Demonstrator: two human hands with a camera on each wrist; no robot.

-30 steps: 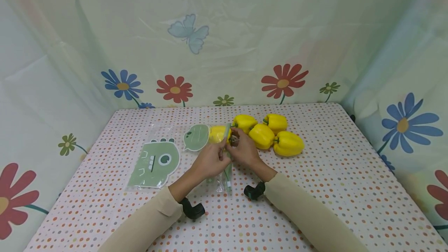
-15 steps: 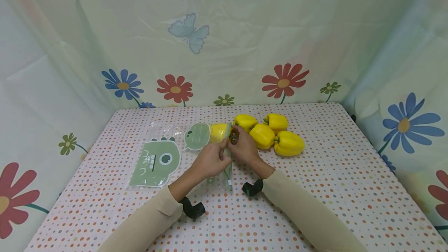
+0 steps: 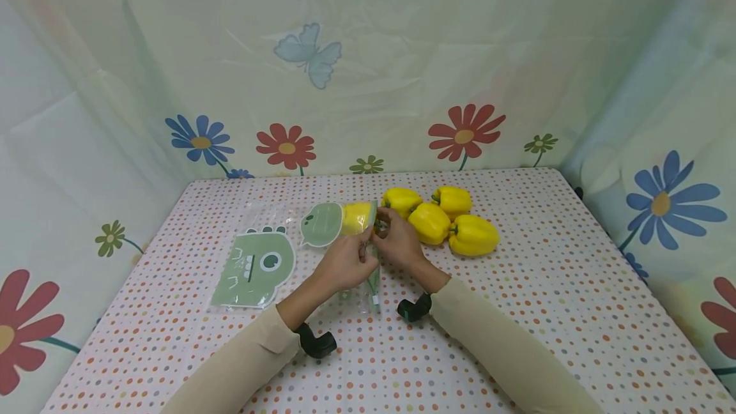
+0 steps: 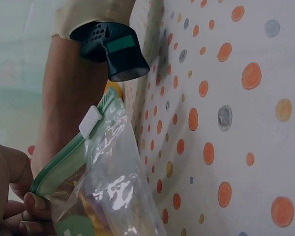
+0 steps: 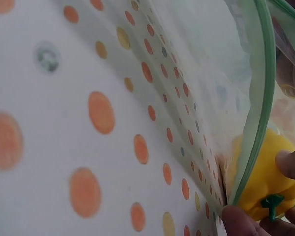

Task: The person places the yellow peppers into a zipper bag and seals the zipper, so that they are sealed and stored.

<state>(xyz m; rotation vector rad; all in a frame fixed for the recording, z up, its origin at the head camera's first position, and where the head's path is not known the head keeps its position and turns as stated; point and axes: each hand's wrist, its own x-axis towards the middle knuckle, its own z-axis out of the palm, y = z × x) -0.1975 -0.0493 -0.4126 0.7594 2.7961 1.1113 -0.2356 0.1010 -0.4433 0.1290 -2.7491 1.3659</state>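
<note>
A clear zip bag (image 3: 322,225) with a green dinosaur print lies on the table, its mouth to the right. Inside it, near the opening, sits a yellow bell pepper (image 5: 265,172), its green stem pointing out. With thumb and finger my left hand (image 3: 347,260) pinches the green zip edge (image 4: 59,172); the white slider (image 4: 90,122) is at the strip's far end. At the bag's mouth my right hand (image 3: 399,241) has its fingers about the pepper's stem end, thumb (image 5: 292,164) against its side. The bag partly hides those fingers.
Several more yellow bell peppers (image 3: 430,223) lie in a group right of the bag. A second dinosaur-print bag (image 3: 255,270) lies flat at the left. The dotted tabletop (image 3: 546,286) meets a flowered curtain (image 3: 402,69) at the back and sides.
The pepper and bag mouth have shifted very slightly left. My right hand has moved a little left with them; my left hand keeps its pinch on the zip edge.
</note>
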